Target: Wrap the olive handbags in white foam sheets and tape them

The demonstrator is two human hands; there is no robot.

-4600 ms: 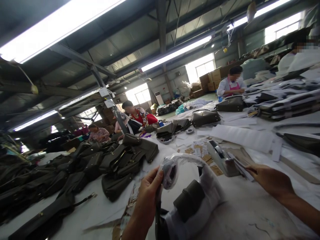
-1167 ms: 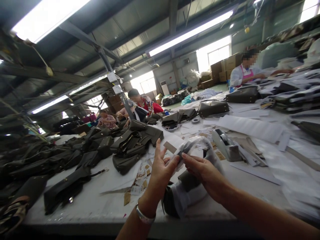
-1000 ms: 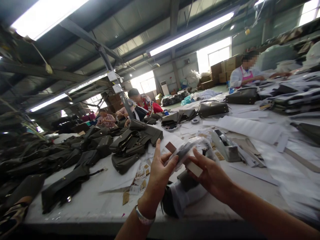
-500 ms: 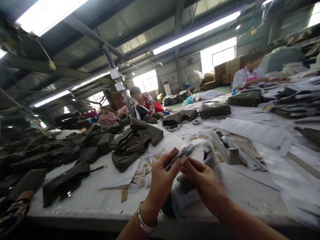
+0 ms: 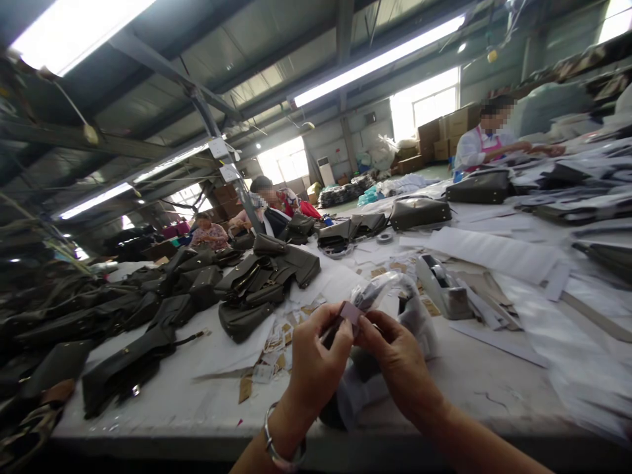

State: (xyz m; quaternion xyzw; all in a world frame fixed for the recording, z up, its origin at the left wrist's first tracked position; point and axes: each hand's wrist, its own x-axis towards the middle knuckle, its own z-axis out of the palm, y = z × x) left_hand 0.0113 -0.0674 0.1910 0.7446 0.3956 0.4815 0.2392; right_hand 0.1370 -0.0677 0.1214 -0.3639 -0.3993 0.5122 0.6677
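One small brownish card strip [image 5: 350, 313], flat and matt, at the wrapped handle [image 5: 397, 282] of one bag [image 5: 360, 388]. My left hand [image 5: 316, 362] pinches it between thumb and curled fingers; the thumb and forefinger of my right hand [image 5: 402, 365] pinch its near edge. Handle film: clear, crinkled, arched. Bag: dark, smooth, partly under white wrapping, on the white table [image 5: 498, 395] just beyond my wrists; my hands hide part of it. One metal bracelet [image 5: 270, 434], left wrist. One grey, wedge-shaped tape dispenser [image 5: 455, 299] near, to the right. Left: dark olive bags [image 5: 162, 289], heaped and overlapping, count unclear; paper tags [image 5: 281, 336] scattered between.
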